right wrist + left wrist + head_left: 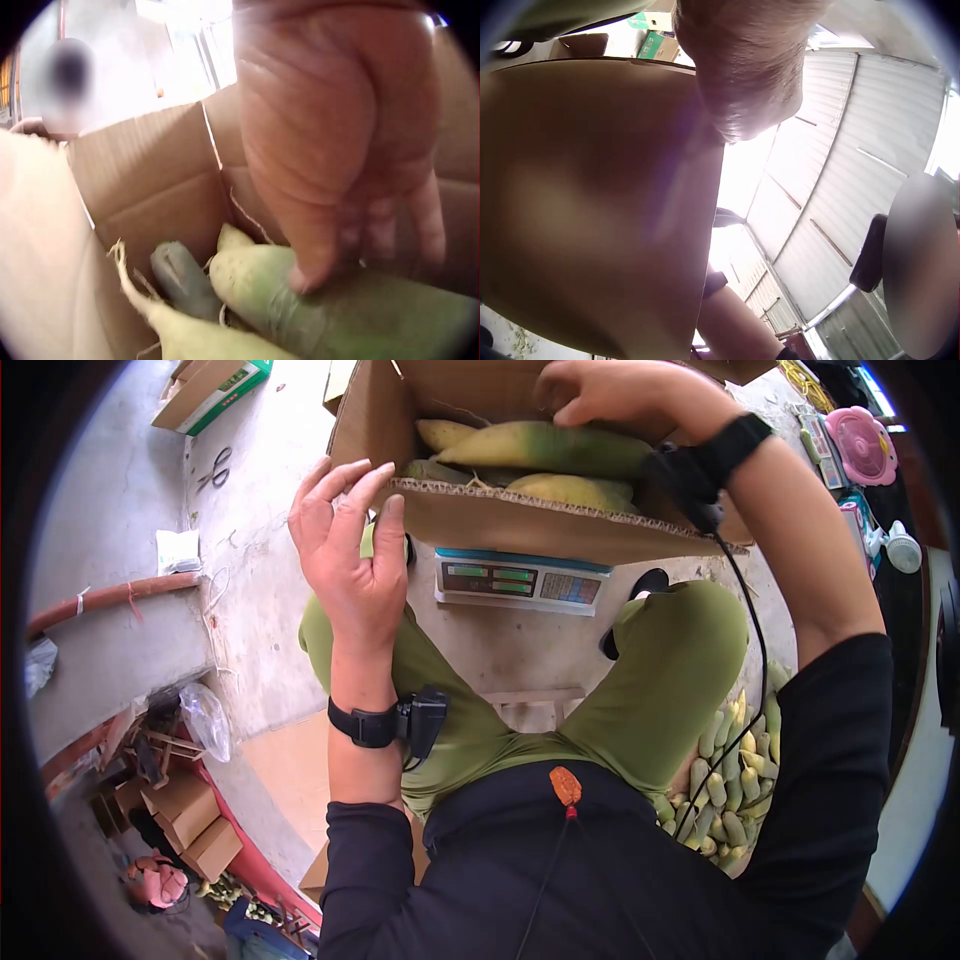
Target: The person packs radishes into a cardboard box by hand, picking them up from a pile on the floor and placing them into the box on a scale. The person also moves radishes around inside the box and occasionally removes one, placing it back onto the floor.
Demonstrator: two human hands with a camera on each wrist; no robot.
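Observation:
Over the cardboard box [560,525], my right hand [625,395] reaches in from the right. Its thumb tip rests on a large green-and-pale radish [360,319] in the right wrist view, while the other fingers extend down along the far side, partly hidden. Inside the box, a pale radish [206,339] with a thin root tail and a duller green one [184,281] lie beside it. My left hand [350,545] is at the box's left front corner, fingers loosely spread, fingertips right at the rim. It holds nothing visible.
A digital scale [520,580] is below the box, between the person's feet. Many radishes [735,780] are heaped on the floor at the right. Scissors [215,468] lie at the upper left. A cable [748,660] hangs from the right wrist camera.

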